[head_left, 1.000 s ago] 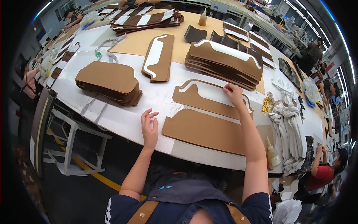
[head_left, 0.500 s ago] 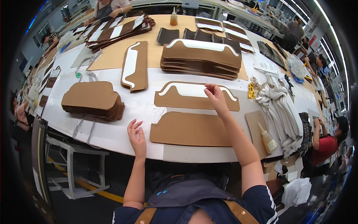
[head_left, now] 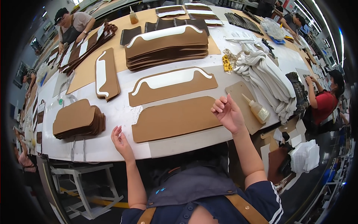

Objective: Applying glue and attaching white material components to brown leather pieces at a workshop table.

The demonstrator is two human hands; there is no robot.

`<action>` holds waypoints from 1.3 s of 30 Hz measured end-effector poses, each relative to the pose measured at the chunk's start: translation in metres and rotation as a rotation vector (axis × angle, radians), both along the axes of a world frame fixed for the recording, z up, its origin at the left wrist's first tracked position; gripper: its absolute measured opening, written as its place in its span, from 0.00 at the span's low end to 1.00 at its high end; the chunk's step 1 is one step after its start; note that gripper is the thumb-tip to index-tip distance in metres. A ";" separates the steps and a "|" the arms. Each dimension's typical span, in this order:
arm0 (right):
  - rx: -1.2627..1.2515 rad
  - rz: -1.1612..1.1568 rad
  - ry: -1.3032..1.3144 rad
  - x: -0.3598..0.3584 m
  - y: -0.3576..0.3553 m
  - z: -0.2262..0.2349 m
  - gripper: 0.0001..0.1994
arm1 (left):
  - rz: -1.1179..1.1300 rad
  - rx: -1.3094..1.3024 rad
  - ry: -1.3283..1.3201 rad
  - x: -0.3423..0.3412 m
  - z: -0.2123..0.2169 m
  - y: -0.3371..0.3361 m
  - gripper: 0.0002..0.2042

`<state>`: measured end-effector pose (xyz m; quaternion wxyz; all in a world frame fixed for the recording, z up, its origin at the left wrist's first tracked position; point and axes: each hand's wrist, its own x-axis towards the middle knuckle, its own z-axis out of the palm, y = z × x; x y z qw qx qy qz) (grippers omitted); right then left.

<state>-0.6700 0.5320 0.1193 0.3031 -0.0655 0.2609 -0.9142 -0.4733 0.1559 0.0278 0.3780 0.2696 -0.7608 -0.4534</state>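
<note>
My left hand [head_left: 122, 144] hovers near the table's front edge, its fingers loosely bent, holding nothing. My right hand [head_left: 229, 114] is raised at the right end of a plain brown panel [head_left: 173, 118]; its fingers are curled but not closed, with nothing visible in them. That panel lies flat between my hands. Just beyond it rests another brown panel [head_left: 140, 98] bearing a white shaped strip [head_left: 169, 81]. Farther back stands a thick stack of brown panels [head_left: 167, 55], topped by a similar white strip [head_left: 164, 35].
Leftward are a narrow brown panel stack [head_left: 110, 74] and a lower brown stack [head_left: 74, 117]. To the right, an applicator bottle [head_left: 258, 111] lies on a brown board [head_left: 238, 89], beside bundled white strips [head_left: 268, 78]. Co-workers sit around, one in red [head_left: 323, 100].
My right hand has drawn back from the white strip to the plain panel's right end. The head view has turned right, shifting the tabletop leftward in the picture.
</note>
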 end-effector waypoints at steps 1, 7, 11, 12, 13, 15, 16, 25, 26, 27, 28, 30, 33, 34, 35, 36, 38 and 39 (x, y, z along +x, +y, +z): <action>-0.022 -0.004 0.015 0.002 0.005 -0.001 0.10 | 0.008 0.022 0.037 0.000 0.000 0.000 0.14; 1.111 -0.898 0.629 0.004 0.090 -0.009 0.20 | -0.033 -0.059 0.015 -0.004 0.019 0.028 0.14; 2.365 -1.270 1.020 0.008 0.152 -0.024 0.32 | -0.203 -0.254 -0.028 -0.020 0.031 0.063 0.14; 2.374 -1.275 1.013 0.009 0.174 -0.039 0.32 | -0.274 -0.270 -0.058 -0.026 0.036 0.074 0.14; 2.288 -1.136 0.834 0.007 0.198 -0.063 0.34 | -0.285 -0.270 -0.053 -0.034 0.038 0.084 0.14; 2.182 -0.993 0.668 0.004 0.209 -0.080 0.36 | -0.495 -0.342 -0.156 -0.045 0.038 0.100 0.17; 1.959 -0.987 0.594 0.004 0.205 -0.082 0.38 | -0.493 -0.343 -0.159 -0.048 0.036 0.107 0.17; 1.249 -1.084 0.324 0.007 0.214 -0.076 0.25 | -0.557 -0.778 -0.420 -0.057 0.020 0.128 0.26; 0.970 -1.129 0.227 0.009 0.208 -0.065 0.26 | -0.558 -0.780 -0.427 -0.056 0.020 0.128 0.26; 0.690 -1.159 0.130 0.011 0.204 -0.055 0.26 | -0.550 -0.791 -0.424 -0.056 0.020 0.128 0.26; 0.521 -1.064 0.147 0.012 0.205 -0.047 0.30 | -0.549 -0.804 -0.416 -0.057 0.020 0.128 0.26; 0.486 -0.945 0.131 0.016 0.205 -0.044 0.29 | -0.547 -0.799 -0.420 -0.056 0.019 0.128 0.25; 0.584 -0.827 0.212 0.028 0.177 -0.023 0.30 | -0.543 -0.786 -0.426 -0.056 0.020 0.129 0.25; 0.771 -0.882 0.333 0.033 0.168 -0.021 0.32 | -0.540 -0.781 -0.427 -0.056 0.021 0.129 0.25; 0.957 -0.927 0.455 0.037 0.160 -0.020 0.33 | -0.543 -0.781 -0.428 -0.056 0.021 0.129 0.25; 0.921 -0.886 0.415 0.043 0.155 -0.015 0.31 | -0.543 -0.778 -0.428 -0.056 0.020 0.129 0.25; 0.925 -0.917 0.437 0.049 0.149 -0.022 0.30 | -0.546 -0.775 -0.428 -0.056 0.021 0.129 0.25; 0.928 -0.945 0.463 0.052 0.146 -0.024 0.28 | -0.546 -0.777 -0.426 -0.057 0.021 0.129 0.25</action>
